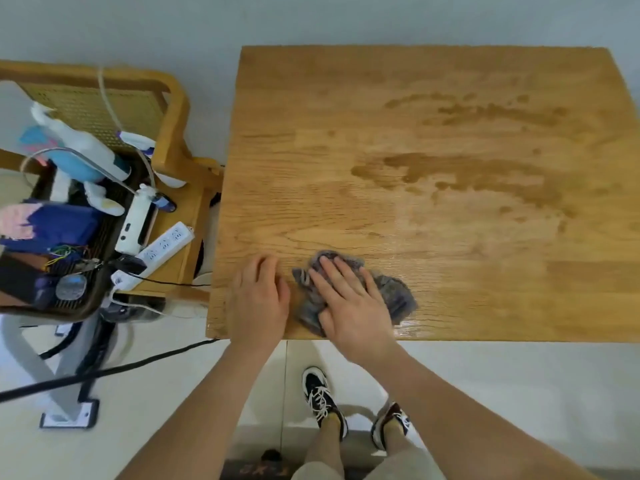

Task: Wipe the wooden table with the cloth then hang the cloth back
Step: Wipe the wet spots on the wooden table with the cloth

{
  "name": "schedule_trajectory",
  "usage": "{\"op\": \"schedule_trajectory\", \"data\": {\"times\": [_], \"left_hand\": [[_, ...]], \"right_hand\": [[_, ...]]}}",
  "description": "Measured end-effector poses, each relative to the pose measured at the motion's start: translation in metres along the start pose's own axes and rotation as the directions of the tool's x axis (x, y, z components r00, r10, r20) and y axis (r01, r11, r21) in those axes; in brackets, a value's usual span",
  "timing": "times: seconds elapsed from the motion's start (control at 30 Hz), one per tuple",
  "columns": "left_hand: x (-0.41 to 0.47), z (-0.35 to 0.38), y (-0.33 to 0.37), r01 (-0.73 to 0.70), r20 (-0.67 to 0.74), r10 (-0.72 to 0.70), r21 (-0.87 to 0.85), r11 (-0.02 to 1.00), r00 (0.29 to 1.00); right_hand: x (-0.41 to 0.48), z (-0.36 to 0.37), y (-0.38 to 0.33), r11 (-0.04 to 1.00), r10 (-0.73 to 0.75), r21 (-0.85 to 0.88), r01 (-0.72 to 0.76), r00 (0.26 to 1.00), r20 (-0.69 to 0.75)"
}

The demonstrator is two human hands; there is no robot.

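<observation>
The wooden table (pixel 450 237) fills the right of the view, with dark wet streaks across its middle and far right. A crumpled grey cloth (pixel 398 296) lies near the table's front left corner. My right hand (pixel 349 303) presses flat on the cloth, fingers spread and pointing up-left. My left hand (pixel 258 299) rests palm down on the bare wood just left of the cloth, at the table's front edge, holding nothing.
A wooden chair (pixel 173 133) stands against the table's left side, piled with a spray bottle (pixel 83 143), a power strip (pixel 162 245), a dark tray and cables. A black cable (pixel 104 372) crosses the tiled floor. My feet (pixel 322 396) stand below the table's front edge.
</observation>
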State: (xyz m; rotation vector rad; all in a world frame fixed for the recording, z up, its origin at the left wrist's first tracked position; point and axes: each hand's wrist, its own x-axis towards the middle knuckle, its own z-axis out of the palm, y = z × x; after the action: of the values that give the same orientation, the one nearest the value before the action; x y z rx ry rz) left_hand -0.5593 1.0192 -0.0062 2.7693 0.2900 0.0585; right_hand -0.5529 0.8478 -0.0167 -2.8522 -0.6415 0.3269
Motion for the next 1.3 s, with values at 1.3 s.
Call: {"op": "schedule_trajectory", "data": {"times": [1.3], "left_hand": [[0.108, -0.021, -0.056, -0.077, 0.047, 0.091, -0.250, 0.965, 0.995]], "right_hand": [[0.066, 0.015, -0.114, 0.963, 0.269, 0.040, -0.267, 0.960, -0.072]]}}
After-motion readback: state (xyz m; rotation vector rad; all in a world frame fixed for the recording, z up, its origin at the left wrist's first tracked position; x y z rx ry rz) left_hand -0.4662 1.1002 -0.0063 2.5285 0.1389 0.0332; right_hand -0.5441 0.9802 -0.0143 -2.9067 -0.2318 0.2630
